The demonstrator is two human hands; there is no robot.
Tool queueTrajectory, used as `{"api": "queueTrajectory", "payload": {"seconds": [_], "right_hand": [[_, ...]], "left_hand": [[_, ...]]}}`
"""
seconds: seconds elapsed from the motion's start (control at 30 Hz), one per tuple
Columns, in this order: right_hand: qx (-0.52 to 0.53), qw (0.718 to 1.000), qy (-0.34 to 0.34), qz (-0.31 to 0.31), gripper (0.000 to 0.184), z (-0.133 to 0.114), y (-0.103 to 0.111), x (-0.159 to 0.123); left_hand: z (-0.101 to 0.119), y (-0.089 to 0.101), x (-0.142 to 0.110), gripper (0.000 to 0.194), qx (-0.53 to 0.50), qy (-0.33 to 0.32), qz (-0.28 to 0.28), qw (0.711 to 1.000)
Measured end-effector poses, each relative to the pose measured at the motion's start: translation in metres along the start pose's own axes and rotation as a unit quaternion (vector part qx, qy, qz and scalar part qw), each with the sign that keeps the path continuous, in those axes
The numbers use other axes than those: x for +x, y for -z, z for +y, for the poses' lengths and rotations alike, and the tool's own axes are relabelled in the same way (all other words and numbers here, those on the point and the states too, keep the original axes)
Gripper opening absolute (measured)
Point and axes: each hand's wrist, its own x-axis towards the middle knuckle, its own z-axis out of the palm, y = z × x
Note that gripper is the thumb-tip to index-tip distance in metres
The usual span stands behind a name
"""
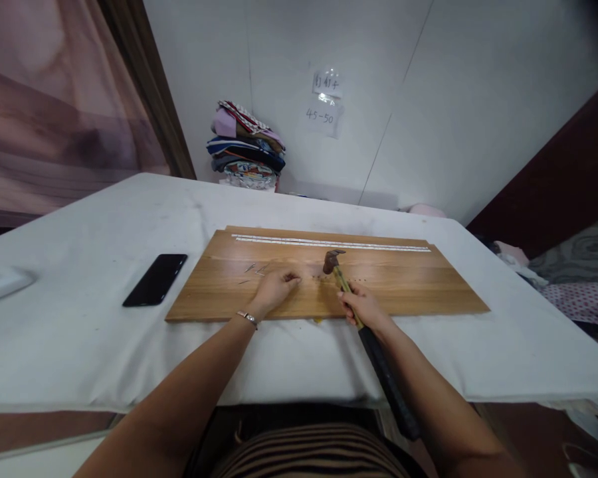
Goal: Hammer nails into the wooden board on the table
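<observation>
My right hand (366, 307) is wrapped round the yellow shaft of a claw hammer (343, 282), above its long black grip. The rusty hammer head is over the middle of a wooden board (428, 292); whether it touches the wood I cannot tell. Close to the head, a row of small dark dots, seemingly nails or holes (359, 280), runs across the board. My left hand (276, 290) rests on the board left of the hammer, thumb and fingers pinched together. What they hold, if anything, is too small to make out. Several loose nails (252, 269) lie just behind that hand.
Two white measuring strips (329, 244) run along the board's far side. A black phone (155, 280) lies left of the board on the white-covered table (94, 265). Folded clothes (246, 149) are stacked at the back against the wall. A white object (2, 284) sits at the left edge.
</observation>
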Motion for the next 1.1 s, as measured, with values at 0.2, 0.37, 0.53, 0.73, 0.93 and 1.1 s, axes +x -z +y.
{"api": "queueTrajectory", "payload": {"seconds": [0.2,0.37,0.53,0.73,0.93,1.1], "right_hand": [[-0.012,1.0,-0.013,-0.016,0.033,0.0065,-0.0006,0.0013],[-0.014,1.0,-0.009,-0.021,0.034,0.0052,0.0014,-0.0011],[-0.004,1.0,-0.005,-0.014,0.034,0.0025,0.0008,0.0002],[-0.019,1.0,-0.015,-0.018,0.034,0.0078,0.0001,0.0023],[-0.015,1.0,-0.006,-0.014,0.035,0.0051,0.0013,0.0012],[-0.019,1.0,-0.014,-0.016,0.034,0.0061,0.0001,0.002]], "left_hand": [[0.0017,0.0019,-0.0008,0.018,0.001,-0.01,-0.004,1.0],[0.0039,0.0035,-0.0019,0.021,0.019,-0.006,0.0,1.0],[0.0042,0.0031,-0.0018,0.022,0.023,-0.005,0.003,1.0],[0.0036,0.0038,-0.0019,0.026,0.024,-0.008,0.0,1.0],[0.0029,0.0037,-0.0012,0.028,0.033,-0.012,-0.003,0.999],[0.0039,0.0041,-0.0017,0.026,0.044,-0.014,0.002,0.999]]}}
